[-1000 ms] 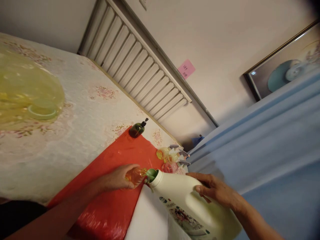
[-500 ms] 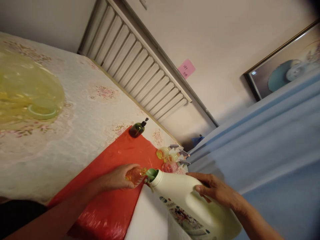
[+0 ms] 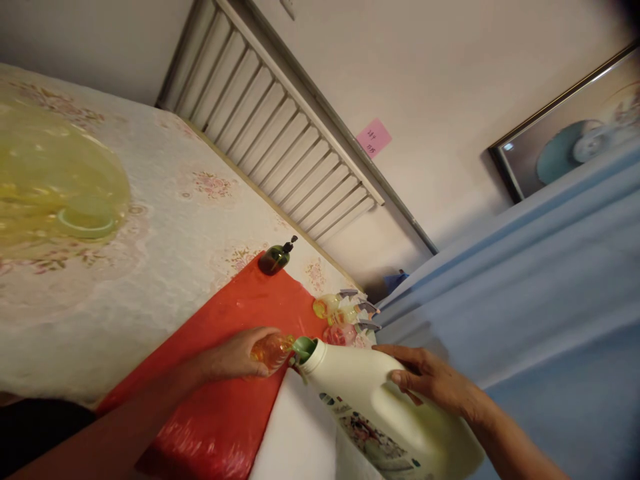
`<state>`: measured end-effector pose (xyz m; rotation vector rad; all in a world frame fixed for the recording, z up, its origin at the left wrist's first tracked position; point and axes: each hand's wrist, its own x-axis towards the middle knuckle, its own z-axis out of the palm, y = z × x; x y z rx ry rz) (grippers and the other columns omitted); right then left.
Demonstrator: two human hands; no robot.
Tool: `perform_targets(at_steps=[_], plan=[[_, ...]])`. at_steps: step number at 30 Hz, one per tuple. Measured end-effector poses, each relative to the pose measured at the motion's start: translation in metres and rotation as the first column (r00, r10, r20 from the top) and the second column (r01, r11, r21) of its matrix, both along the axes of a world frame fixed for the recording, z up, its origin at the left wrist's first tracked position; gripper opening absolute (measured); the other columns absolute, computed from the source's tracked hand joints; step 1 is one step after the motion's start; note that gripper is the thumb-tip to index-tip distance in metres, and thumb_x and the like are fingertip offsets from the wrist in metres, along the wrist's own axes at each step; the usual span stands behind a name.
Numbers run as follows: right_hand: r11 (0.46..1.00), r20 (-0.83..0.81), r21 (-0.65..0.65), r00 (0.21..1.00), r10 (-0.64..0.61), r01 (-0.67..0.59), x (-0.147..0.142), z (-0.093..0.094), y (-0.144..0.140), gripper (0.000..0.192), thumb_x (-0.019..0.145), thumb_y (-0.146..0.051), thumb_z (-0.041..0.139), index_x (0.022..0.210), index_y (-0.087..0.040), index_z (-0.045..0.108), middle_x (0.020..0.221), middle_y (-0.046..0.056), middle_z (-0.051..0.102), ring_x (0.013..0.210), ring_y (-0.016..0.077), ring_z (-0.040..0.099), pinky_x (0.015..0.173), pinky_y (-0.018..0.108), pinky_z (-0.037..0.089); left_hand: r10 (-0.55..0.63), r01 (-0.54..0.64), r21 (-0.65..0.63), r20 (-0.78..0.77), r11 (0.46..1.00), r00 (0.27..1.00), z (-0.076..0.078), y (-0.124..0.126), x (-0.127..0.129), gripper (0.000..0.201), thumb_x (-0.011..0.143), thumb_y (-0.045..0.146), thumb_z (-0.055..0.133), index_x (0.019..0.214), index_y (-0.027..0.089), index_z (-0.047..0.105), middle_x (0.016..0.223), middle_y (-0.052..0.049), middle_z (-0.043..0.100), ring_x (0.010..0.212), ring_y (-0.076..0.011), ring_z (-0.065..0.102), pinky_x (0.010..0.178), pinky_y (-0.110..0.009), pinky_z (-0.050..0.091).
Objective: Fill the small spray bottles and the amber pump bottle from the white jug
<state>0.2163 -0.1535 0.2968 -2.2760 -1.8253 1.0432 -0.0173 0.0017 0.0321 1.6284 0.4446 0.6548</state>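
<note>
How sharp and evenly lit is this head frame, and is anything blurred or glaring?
Head view: strongly tilted; warm, soft light. The yellow blob at left is out of focus. Glare shows on the red sheet. The left hand on the small bottle and the right hand on the jug are fairly sharp. The top right corner is darkened.

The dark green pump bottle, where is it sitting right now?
The dark green pump bottle stands at the far corner of the red mat, just before the slatted panel, well beyond both hands.
</note>
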Motion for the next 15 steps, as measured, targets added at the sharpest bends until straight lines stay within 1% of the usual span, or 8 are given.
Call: perform_targets(at_steps=[3,6,9,15], plan=[[1.000,0.004,0.001,1.000,-0.005,0.005,0.001,-0.001,0.000,0.063,0.086,-0.060,0.060,0.134,-0.019,0.060,0.070,0.000,0.055,0.056,0.0102,0.043,0.048,0.020,0.037,-0.029,0.029,-0.013,0.012,1.000,1.000,-0.002,0.001,-0.001,0.052,0.070,0.026,0.068,0.122,0.022,0.061,0.118,-0.004,0.071,0.108,-0.0296,0.065,0.084,-0.032,0.054],[1.000,0.008,-0.002,1.000,-0.016,0.016,0.002,-0.002,0.001,0.065,0.086,-0.061,0.061,0.135,-0.019,0.059,0.069,-0.001,0.054,0.056,0.0108,0.043,0.049,0.021,0.037,-0.023,0.023,-0.027,0.008,0.999,1.000,-0.005,0.002,-0.001,0.060,0.070,0.026,0.069,0.128,0.022,0.057,0.124,-0.007,0.069,0.111,-0.0293,0.065,0.088,-0.034,0.054],[1.000,0.015,-0.001,1.000,-0.010,0.010,0.000,-0.002,0.002,0.064,0.086,-0.061,0.060,0.135,-0.019,0.060,0.070,0.000,0.054,0.056,0.0106,0.043,0.049,0.021,0.037,-0.024,0.024,-0.026,0.008,0.999,1.000,-0.009,0.003,0.000,0.060,0.070,0.026,0.069,0.128,0.022,0.057,0.126,-0.007,0.068,0.113,-0.0296,0.064,0.091,-0.035,0.053],[1.000,0.018,-0.009,1.000,-0.011,0.011,-0.006,0.001,0.003,0.067,0.083,-0.065,0.060,0.132,-0.019,0.062,0.070,0.000,0.056,0.055,0.0107,0.042,0.049,0.022,0.037,-0.040,0.041,-0.034,0.016,0.999,0.999,-0.011,0.004,0.004,0.057,0.069,0.028,0.071,0.125,0.024,0.059,0.125,-0.006,0.069,0.110,-0.0297,0.065,0.087,-0.034,0.054]])
